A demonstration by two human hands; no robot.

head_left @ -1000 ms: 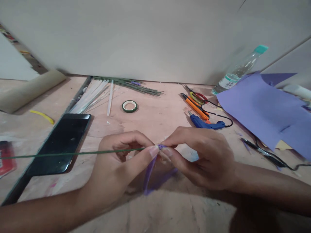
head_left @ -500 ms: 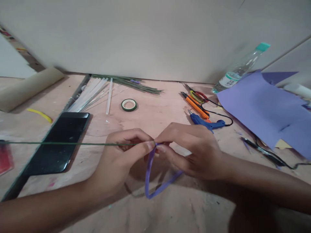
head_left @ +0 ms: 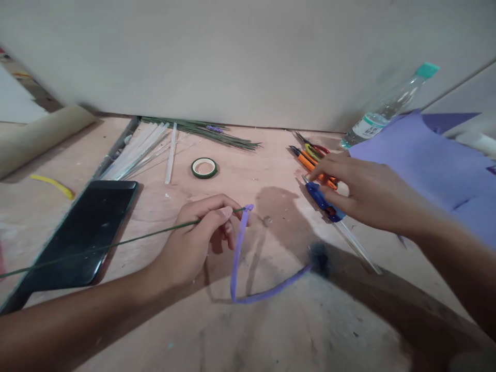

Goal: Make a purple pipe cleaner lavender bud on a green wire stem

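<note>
Near the middle, my left hand (head_left: 201,232) pinches a thin green stem (head_left: 155,236) between thumb and fingers. A purple paper strip (head_left: 238,258) is wound at the stem's tip, just beyond the fingertips; its loose length hangs down and bends right along the table. My right hand (head_left: 356,188) is over the blue glue gun (head_left: 318,195), with thumb and fingers around its body. The gun's metal nozzle points up and left, and a clear glue stick (head_left: 358,247) sticks out of its rear end.
Behind the glue gun lie an orange cutter (head_left: 304,159) and scissors (head_left: 315,150). A bottle (head_left: 372,124) and purple paper (head_left: 399,160) are at right. Green tape (head_left: 204,168), glue sticks (head_left: 143,150), green stems (head_left: 232,138) and a phone (head_left: 89,232) lie left and back.
My right hand has let go of the purple strip and moved right onto the glue gun, which has turned. The stem now slants, its tip slightly higher, and the strip's end lies on the table.
</note>
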